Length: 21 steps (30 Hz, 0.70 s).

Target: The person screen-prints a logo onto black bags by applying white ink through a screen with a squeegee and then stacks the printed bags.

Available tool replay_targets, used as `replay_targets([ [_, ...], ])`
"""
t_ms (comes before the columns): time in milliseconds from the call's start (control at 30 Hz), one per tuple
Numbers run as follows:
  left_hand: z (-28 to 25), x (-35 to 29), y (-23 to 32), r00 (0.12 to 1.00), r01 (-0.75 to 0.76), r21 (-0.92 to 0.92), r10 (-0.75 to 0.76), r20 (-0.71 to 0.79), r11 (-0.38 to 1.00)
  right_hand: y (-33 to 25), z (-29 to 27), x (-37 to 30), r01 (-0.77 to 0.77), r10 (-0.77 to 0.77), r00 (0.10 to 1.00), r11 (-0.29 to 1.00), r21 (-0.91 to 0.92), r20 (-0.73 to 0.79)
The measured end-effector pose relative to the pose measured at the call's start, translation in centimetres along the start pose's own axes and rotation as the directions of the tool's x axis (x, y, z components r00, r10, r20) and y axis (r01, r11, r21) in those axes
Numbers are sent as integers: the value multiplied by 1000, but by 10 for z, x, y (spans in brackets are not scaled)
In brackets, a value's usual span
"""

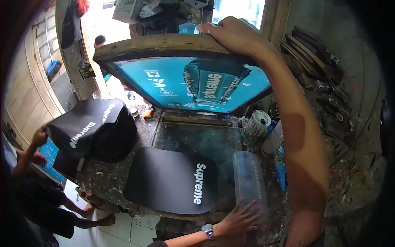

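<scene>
Gripping the top bar of a wooden frame [173, 45], the right hand [232, 35] reaches up and over at the end of a raised bare arm, its grip curled around the wood. The frame stands tilted up at the far side of the table [187, 138], its stretched blue face turned toward the wearer and smeared with dark patches over pale lettering.

Below it, a black sheet [164, 181] with rounded corners lies flat on the table, white lettering along its right side. Just beside it on the right is a clear strip [249, 164] with faint lettering. The left hand [240, 220], wearing a watch [207, 231], has its fingers spread at the strip's near end, the grip holding nothing; whether the fingertips touch the strip, I cannot tell.

On the left sits a stack of dark sheets [98, 133] with white lettering on top, and a co-worker's hand [39, 138] is at its left edge. Past the strip, near the frame's lower right corner, stands a stained can [258, 121], with a blue cloth [281, 176] nearer the wearer.
</scene>
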<state>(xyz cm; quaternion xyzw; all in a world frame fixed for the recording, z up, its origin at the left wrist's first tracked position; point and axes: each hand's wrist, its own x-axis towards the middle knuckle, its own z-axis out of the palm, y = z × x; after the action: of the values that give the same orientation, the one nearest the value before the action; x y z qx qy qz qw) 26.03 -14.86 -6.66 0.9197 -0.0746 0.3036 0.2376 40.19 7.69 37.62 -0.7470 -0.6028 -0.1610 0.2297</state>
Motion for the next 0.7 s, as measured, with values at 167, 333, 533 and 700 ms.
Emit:
replay_targets([
  [167, -83, -114, -46, 944, 309, 253, -327, 32, 917, 14, 8, 29, 199, -196, 973, 980, 9, -125],
  [333, -145, -138, -48, 606, 695, 481, -795, 8, 535, -10, -22, -4, 13, -24, 998, 979, 204, 55],
  [533, -144, -145, -54, 572, 681, 540, -819, 29, 495, 5, -9, 20, 185, -181, 983, 966, 178, -42],
  [700, -141, -152, -56, 592, 647, 585, -806, 19, 489, 2, -7, 22, 181, -185, 983, 961, 211, 0],
])
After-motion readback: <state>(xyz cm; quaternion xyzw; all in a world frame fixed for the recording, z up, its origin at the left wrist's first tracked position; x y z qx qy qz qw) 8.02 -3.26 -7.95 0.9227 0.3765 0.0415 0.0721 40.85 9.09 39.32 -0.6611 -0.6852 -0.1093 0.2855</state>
